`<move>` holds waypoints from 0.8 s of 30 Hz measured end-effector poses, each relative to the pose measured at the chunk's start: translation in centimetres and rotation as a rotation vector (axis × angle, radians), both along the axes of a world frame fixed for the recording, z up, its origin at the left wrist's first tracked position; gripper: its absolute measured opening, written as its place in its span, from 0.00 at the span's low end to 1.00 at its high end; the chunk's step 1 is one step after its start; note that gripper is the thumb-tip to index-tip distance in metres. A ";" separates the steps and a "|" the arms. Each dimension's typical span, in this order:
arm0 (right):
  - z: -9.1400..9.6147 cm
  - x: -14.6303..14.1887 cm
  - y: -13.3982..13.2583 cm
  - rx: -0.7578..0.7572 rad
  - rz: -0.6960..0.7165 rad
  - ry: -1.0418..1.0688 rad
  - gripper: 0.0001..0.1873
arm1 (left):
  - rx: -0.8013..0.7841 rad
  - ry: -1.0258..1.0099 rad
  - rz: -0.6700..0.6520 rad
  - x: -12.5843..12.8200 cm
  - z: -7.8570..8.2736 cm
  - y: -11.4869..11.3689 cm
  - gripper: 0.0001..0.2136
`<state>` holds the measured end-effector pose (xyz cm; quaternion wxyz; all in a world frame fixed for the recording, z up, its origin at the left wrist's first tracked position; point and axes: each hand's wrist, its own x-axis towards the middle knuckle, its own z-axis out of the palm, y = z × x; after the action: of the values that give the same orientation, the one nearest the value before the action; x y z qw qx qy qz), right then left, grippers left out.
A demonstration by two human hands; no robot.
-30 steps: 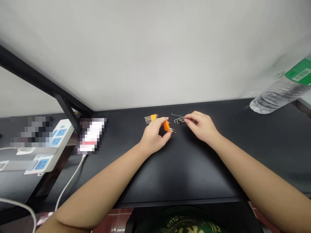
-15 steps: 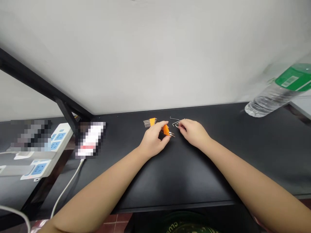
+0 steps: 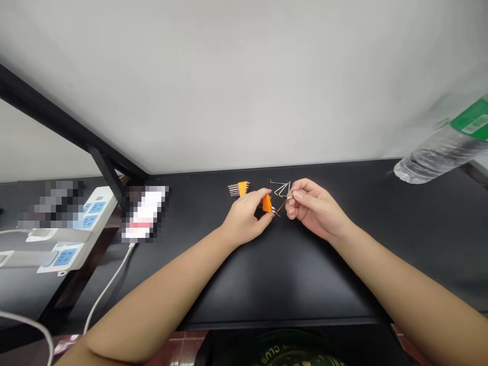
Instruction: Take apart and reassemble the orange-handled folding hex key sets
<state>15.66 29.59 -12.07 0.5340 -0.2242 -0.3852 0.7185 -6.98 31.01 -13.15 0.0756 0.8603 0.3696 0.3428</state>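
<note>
My left hand is closed around a small orange hex-key holder with a few keys in it, held just above the black table. My right hand pinches a thin metal hex key, its lower end meeting the holder. A few loose hex keys lie on the table just behind my fingers. A second orange holder, filled with keys, lies flat to the left of them.
A clear plastic bottle with a green label lies at the far right. White power strips with blue sockets sit at the left, with a white cable running down. A black frame bar slants along the wall.
My right hand has lifted one hex key off the loose pile and brought it left to the orange holder. My left hand has tilted the holder slightly toward it.
</note>
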 end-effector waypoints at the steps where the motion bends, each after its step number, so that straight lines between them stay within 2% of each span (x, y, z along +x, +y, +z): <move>1: -0.1 0.0 -0.1 0.007 0.005 0.006 0.09 | -0.004 -0.002 -0.004 0.0 0.0 0.0 0.23; 8: -0.5 0.0 -0.2 0.056 -0.004 0.038 0.07 | -0.023 -0.008 -0.029 0.0 0.1 0.0 0.24; 24: -0.4 0.0 -0.9 0.047 0.037 -0.018 0.09 | -0.035 -0.003 -0.008 0.1 0.3 -0.2 0.23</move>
<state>15.71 28.69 -12.48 0.5224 -0.2108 -0.4109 0.7168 -6.88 30.85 -12.87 0.0925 0.8597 0.3721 0.3375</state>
